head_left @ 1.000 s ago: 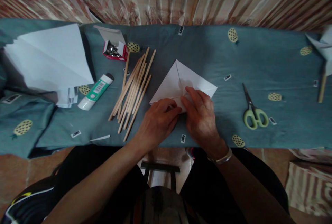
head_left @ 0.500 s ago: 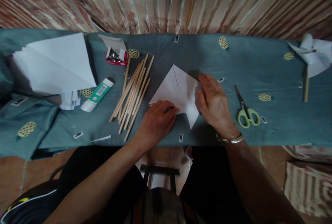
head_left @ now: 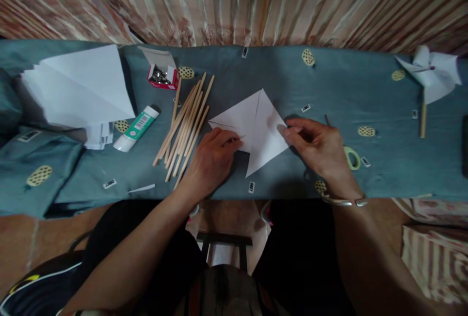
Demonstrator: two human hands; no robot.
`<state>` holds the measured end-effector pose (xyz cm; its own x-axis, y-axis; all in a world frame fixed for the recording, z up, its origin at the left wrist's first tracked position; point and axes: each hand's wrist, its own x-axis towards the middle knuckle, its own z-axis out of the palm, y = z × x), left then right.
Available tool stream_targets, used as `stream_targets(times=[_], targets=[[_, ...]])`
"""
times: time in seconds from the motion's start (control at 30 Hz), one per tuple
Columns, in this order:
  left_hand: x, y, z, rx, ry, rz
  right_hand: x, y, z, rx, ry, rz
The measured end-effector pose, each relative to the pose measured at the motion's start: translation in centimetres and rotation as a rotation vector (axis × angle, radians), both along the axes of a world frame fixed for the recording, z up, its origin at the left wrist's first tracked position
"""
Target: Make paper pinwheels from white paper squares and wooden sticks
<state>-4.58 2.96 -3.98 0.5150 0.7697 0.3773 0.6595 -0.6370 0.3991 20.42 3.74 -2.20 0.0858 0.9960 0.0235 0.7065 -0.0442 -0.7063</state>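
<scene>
Pineapple-patterned teal cloth (head_left: 281,69) lies before a pleated curtain (head_left: 219,9). On it, between the hands, sits one folded white paper (head_left: 265,123); over the last second it has turned, and a pointed flap (head_left: 252,166) now juts below, suggesting its folds are loose and being worked. The left hand (head_left: 215,156) has thumb and fingers pinched on its left side; the right hand (head_left: 320,145) has moved outward, fingertips closed on the right corner. Around them: roughly nine overlapping wooden sticks (head_left: 187,121), one pair of scissors (head_left: 358,158) partly hidden, one glue tube (head_left: 138,127), one open box (head_left: 161,76), one stack of sheets (head_left: 84,82) too close-packed to count, one pinwheel (head_left: 437,72)
</scene>
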Motion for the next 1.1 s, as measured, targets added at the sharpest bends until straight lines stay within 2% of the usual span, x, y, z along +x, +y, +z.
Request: stream_targets(times=[0.13,0.27,0.37,0.5,0.7,0.8,0.97,1.1], targets=[[0.2,0.1,0.0,-0.007,-0.03,0.021,-0.3,-0.7,0.2,0.124,-0.206,0.033],[1.0,-0.9,0.6,0.021,-0.054,0.035,-0.8,-1.3,0.4,0.208,-0.283,0.103],[1.9,-1.9,1.2,0.059,-0.035,-0.012,-0.9,-1.8,0.3,0.224,-0.289,0.1],[2.8,-3.1,1.6,0.061,0.094,-0.092,-0.9,-2.8,0.3,0.23,-0.282,0.097],[2.7,-3.9,1.5,0.036,0.217,-0.098,-1.1,-4.2,0.7,0.229,-0.289,0.121],[2.6,-4.0,1.4,0.02,0.223,-0.091,-1.5,-4.4,0.5,0.269,-0.328,0.189],[2.6,-4.0,1.3,0.017,0.226,-0.097,-3.5,-4.4,-0.4,0.281,-0.327,0.401],[2.6,-4.0,1.2,0.012,0.223,-0.102,-5.1,-4.1,-0.6,0.231,-0.345,0.418]])
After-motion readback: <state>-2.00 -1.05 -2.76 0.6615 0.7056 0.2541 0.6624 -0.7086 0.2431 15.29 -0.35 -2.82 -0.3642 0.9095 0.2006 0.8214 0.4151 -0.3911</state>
